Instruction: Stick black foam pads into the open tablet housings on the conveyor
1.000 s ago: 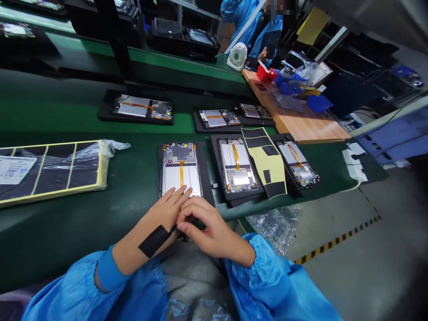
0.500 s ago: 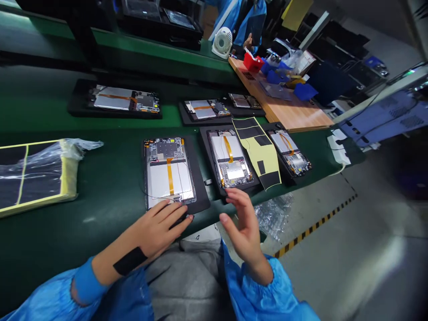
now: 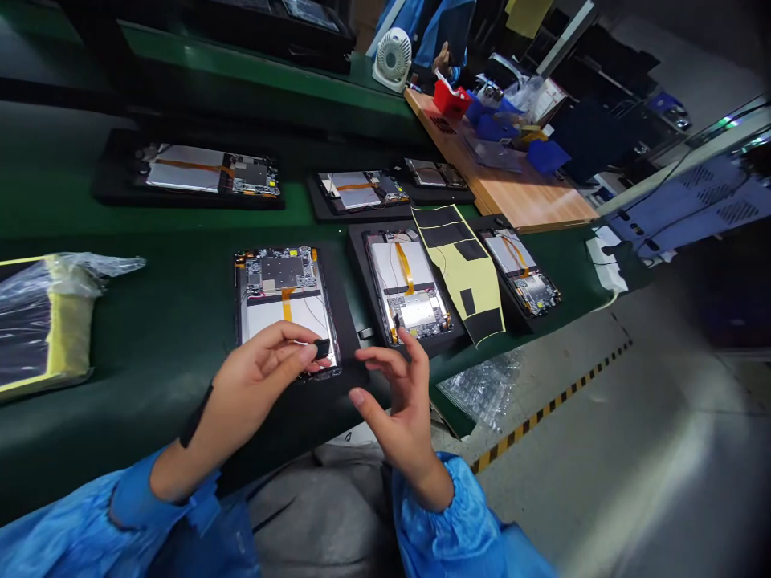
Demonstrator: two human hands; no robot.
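My left hand (image 3: 265,373) is closed, with a small black piece of tape (image 3: 323,348) pinched between thumb and fingers. It hovers over the lower part of an opened tablet (image 3: 283,301), whose circuit board, silver battery and orange ribbon cable show. A wider black strip (image 3: 197,413) sticks to my left wrist. My right hand (image 3: 397,401) is open, fingers apart and curved, just in front of a second opened tablet (image 3: 409,277). Something small and dark shows by its index fingertip; I cannot tell whether it touches the finger. Both tablets lie on black foam pads.
A yellow backing sheet with black patches (image 3: 461,269) lies beside the second tablet. More opened tablets rest to the right and behind. A plastic-wrapped stack (image 3: 69,329) is at left. A white fan (image 3: 393,60) and a red bin (image 3: 450,99) stand at the back, near another person's hand (image 3: 442,58).
My left hand has lifted off the near tablet's lower edge and turned, now showing the pinched black tape piece. The right hand has moved left, nearer to it.
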